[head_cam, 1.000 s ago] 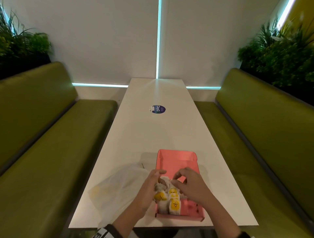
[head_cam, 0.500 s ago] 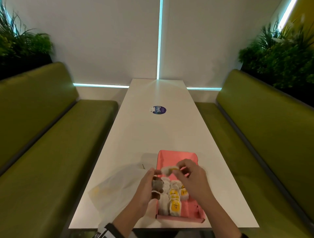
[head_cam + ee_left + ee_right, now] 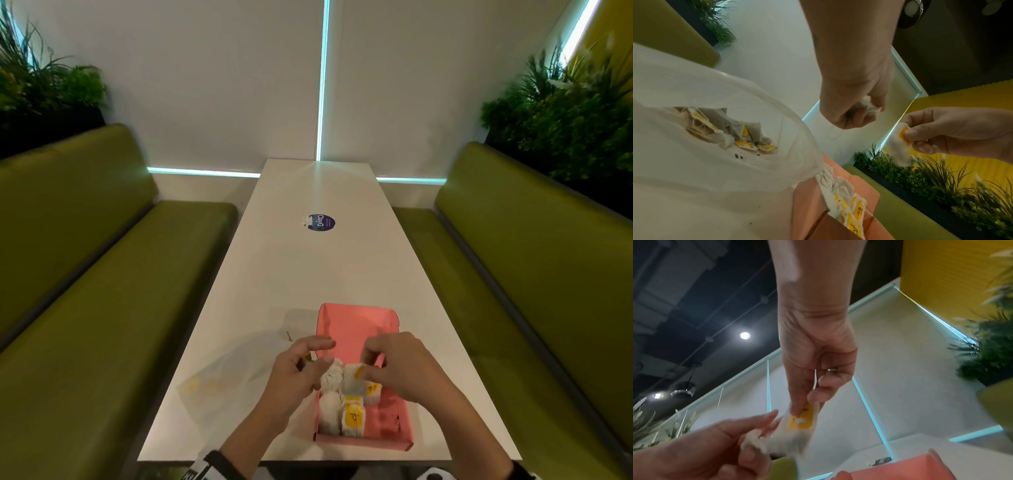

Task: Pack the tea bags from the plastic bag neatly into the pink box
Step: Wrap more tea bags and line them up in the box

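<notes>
The open pink box [image 3: 356,323] lies near the table's front edge, with a row of tea bags [image 3: 352,416] standing in its near left part. Just above that row, my right hand [image 3: 368,368] pinches one white tea bag [image 3: 799,423] by its yellow-tagged top. My left hand [image 3: 322,356] hovers over the box's left wall and grips a crumpled bunch of tea bags [image 3: 869,105]. The clear plastic bag [image 3: 226,380] lies left of the box, and more tea bags [image 3: 729,131] show through it.
The long white table [image 3: 308,274] runs away from me with a round blue sticker [image 3: 321,222] at mid length. Green benches [image 3: 85,291] flank both sides, with planters behind their backs. The box's near right part holds only dark crumbs [image 3: 394,419].
My right hand has brought its tea bag down and nearer, from above the middle of the box to just over the packed row. My left hand stays beside it, still gripping its bunch.
</notes>
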Demonstrator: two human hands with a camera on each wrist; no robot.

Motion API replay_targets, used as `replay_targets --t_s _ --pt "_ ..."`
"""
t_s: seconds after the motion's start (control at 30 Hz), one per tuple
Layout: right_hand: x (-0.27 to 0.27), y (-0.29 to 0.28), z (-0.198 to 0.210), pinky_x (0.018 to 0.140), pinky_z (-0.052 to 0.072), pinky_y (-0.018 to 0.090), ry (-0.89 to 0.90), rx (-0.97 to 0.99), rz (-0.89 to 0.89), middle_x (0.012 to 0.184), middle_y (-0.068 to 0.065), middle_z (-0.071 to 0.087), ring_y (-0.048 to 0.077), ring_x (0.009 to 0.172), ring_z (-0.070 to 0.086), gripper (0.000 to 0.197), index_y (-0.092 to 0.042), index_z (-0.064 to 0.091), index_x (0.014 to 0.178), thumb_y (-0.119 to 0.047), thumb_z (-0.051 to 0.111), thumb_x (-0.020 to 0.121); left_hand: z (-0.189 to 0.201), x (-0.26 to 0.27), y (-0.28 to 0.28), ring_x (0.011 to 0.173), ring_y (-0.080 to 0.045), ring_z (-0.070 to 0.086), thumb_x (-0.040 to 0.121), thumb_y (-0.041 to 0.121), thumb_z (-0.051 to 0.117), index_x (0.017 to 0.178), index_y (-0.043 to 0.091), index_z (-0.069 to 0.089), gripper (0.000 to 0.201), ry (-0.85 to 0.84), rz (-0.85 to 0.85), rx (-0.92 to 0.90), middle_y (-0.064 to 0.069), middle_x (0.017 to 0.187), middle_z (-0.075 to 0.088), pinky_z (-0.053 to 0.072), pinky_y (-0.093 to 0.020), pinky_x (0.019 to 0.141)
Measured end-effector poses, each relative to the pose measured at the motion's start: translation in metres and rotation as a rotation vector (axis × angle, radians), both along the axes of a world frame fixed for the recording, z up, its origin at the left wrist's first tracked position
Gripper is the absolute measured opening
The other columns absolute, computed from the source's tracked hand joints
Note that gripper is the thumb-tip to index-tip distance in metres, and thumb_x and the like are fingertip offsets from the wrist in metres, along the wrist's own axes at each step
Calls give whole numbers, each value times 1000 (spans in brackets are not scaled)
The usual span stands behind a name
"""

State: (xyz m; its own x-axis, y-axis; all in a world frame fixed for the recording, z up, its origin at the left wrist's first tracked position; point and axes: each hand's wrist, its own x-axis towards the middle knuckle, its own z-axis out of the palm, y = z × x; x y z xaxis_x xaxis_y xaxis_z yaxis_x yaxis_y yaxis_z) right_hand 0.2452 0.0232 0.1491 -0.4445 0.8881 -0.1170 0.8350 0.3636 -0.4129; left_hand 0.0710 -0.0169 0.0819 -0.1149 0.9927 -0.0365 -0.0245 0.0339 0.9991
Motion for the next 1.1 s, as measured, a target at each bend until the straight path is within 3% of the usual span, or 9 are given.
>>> replay_targets --t_s 0.07,0.2,0.37,0.5,0.63,0.7,0.8,0.9,1.1 --pt "1 1 0 60 36 13 38 -24 13 78 -16 58 -3 67 49 28 -37 48 64 -27 66 82 4 1 -4 54 0 47 81 12 69 107 24 66 28 6 -106 38 9 73 62 43 -13 55" --pt "1 0 1 57 44 14 224 -83 -17 75 -14 61 2 54 58 24 -36 54 67 -23 70 81 3 3 -5 56 1 52 74 14 77 111 24 66 41 64 -243 29 16 77 68 47 -22 59" --pt "0 -1 -2 54 48 20 486 -137 -133 77 -8 64 6 48 59 11 -20 62 78 -14 72 80 2 6 -4 49 -4 44 74 19 76 83 22 72 11 38 -193 63 12 56 59 41 -20 50" --pt "0 -2 -7 56 50 24 623 -269 -183 84 -7 68 10 55 61 21 -19 66 89 -19 79 73 3 8 -3 52 -5 47 70 25 75 82 28 74 13 -18 -136 72 9 58 61 44 -23 51" --pt "-1 -2 -12 51 43 20 705 -330 -219 73 -1 66 9 53 60 8 -11 66 77 -14 72 80 4 9 -2 55 -6 51 71 25 74 94 26 70 23 -46 -112 72 7 68 65 45 -24 52" --pt "-1 -1 -12 49 42 19 775 -365 -243 74 6 65 10 53 60 9 -8 62 77 -9 66 84 4 9 -2 50 -7 48 80 17 69 99 20 67 19 -66 -87 81 -1 67 63 44 -22 49" --pt "0 0 -9 47 41 18 850 -443 -246 70 6 66 11 53 60 11 -9 58 79 -6 60 89 3 8 -1 47 -10 44 82 17 65 88 17 71 8 -80 -53 106 -16 69 62 42 -22 46" --pt "-2 -2 -9 47 41 18 890 -474 -243 69 5 64 12 51 58 10 -9 58 80 -6 60 89 4 8 -1 46 -7 43 83 10 64 80 16 73 11 -98 -40 127 -1 55 54 39 -17 45" --pt "-1 0 -10 46 41 18 1074 -637 -303 62 4 60 11 45 51 4 -7 60 86 -3 60 87 7 2 -1 50 -13 42 81 14 62 82 13 73 11 -150 -25 183 -3 59 58 38 -15 44"
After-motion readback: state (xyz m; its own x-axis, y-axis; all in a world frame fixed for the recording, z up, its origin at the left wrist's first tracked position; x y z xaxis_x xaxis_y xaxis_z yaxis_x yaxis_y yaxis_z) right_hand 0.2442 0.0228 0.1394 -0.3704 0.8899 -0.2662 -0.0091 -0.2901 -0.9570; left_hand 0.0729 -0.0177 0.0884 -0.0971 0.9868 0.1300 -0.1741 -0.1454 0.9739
